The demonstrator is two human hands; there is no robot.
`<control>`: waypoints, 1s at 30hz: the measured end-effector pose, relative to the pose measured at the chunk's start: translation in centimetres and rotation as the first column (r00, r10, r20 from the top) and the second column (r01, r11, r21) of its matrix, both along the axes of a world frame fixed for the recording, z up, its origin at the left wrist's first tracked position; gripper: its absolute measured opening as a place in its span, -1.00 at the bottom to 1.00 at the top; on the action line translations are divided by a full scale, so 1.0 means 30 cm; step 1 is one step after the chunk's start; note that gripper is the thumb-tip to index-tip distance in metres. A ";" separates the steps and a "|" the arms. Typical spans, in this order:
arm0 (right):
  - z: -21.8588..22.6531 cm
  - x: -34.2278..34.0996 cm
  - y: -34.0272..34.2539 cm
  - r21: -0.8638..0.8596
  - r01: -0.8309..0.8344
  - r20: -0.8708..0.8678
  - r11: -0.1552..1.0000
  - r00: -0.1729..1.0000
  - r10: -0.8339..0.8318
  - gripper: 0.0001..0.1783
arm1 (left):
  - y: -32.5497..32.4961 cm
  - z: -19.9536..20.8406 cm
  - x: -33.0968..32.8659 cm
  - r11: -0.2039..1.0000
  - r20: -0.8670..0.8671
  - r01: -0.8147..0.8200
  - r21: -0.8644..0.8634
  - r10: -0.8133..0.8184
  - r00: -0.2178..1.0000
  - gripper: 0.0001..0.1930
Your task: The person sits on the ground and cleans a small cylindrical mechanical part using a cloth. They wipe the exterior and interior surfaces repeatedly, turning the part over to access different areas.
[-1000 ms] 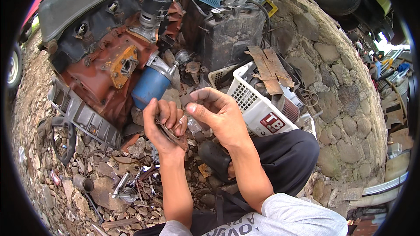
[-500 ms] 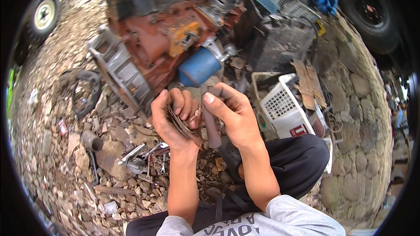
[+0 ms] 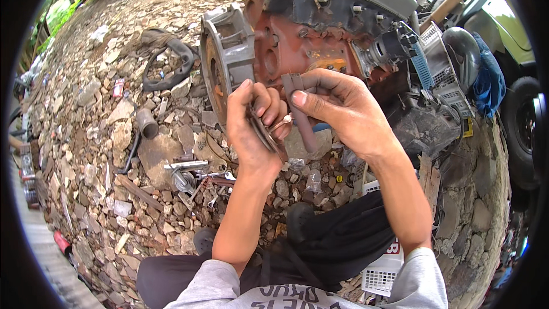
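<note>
In front of the engine, my left hand [image 3: 247, 123] is curled shut around several thin, dark brown flat pieces [image 3: 263, 133], their edges showing along the palm. My right hand [image 3: 357, 115] pinches a grey-brown flat strip [image 3: 304, 123] between thumb and fingers, and its lower end hangs free. Between the hands a small pale-tipped piece [image 3: 286, 119] pokes out by my left fingers; its kind cannot be made out. The strip is close to my left fingertips; whether they touch is unclear. Behind stands a rust-red engine block [image 3: 334, 46] with a grey bell housing [image 3: 235, 43].
Stones and rubble cover the ground. Wrenches [image 3: 214, 183] and metal parts lie at left below my hands. A black curved part [image 3: 178, 51] and a short pipe [image 3: 147, 123] lie farther left. A white plastic crate [image 3: 380, 280] sits by my right leg; a tyre [image 3: 521, 129] stands far right.
The view has swung, so the engine and crates appear farther right. Both hands keep their holds on the flat pieces and the strip, close together as before.
</note>
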State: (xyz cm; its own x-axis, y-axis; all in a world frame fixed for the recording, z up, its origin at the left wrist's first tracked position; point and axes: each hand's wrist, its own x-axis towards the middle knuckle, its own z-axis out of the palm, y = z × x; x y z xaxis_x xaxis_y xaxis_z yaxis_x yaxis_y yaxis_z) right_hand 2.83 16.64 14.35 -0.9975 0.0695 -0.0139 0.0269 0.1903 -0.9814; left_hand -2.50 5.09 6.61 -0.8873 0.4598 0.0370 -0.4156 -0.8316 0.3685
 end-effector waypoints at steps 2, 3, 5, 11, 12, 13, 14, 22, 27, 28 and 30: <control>-0.028 0.000 0.029 -0.009 -0.050 0.027 0.999 0.998 0.050 -0.74 | 0.021 -0.035 0.006 1.000 0.028 -0.003 -0.008 0.003 1.000 -0.53; -0.051 -0.002 0.040 -0.001 -0.049 0.035 0.999 0.998 0.049 -0.74 | 0.026 -0.048 0.008 1.000 0.048 -0.012 -0.022 0.013 0.999 -0.53; -0.092 -0.005 0.053 0.015 -0.046 0.047 0.999 0.998 0.045 -0.74 | 0.029 -0.064 0.005 0.998 0.083 -0.028 -0.052 0.032 0.996 -0.52; -0.169 -0.016 0.052 -0.071 -0.033 -0.004 0.997 0.999 0.033 -0.74 | 0.044 -0.073 -0.030 0.969 -0.038 -0.090 -0.231 0.084 0.996 -0.50; -0.177 -0.022 0.054 -0.069 -0.011 -0.028 0.998 1.000 0.009 -0.74 | 0.055 -0.078 -0.061 0.964 -0.093 -0.102 -0.245 0.081 0.992 -0.49; -0.180 -0.029 0.059 -0.067 0.012 -0.051 0.998 0.999 -0.015 -0.75 | 0.064 -0.076 -0.091 0.959 -0.148 -0.115 -0.258 0.078 0.986 -0.49; -0.181 -0.030 0.066 -0.066 0.042 -0.070 0.997 0.996 -0.046 -0.76 | 0.076 -0.056 -0.111 0.961 -0.155 -0.087 -0.264 0.046 0.987 -0.49; -0.162 -0.082 0.034 -0.121 0.097 -0.382 0.988 0.914 -0.136 -0.77 | 0.085 0.075 -0.214 0.979 -0.267 0.052 -0.197 -0.105 0.958 -0.52; -0.164 -0.092 0.012 -0.203 0.015 -0.339 0.979 0.937 -0.085 -0.78 | 0.010 0.099 -0.197 0.904 -0.187 0.093 -0.416 -0.185 0.965 -0.50; -0.169 -0.096 -0.008 -0.266 -0.029 -0.314 0.964 0.948 -0.058 -0.77 | -0.016 0.092 -0.187 0.899 -0.162 0.076 -0.431 -0.161 0.974 -0.50; -0.186 -0.113 -0.041 -0.304 -0.084 -0.292 0.949 0.956 -0.009 -0.77 | -0.058 0.092 -0.170 0.890 -0.100 0.032 -0.456 -0.087 0.991 -0.50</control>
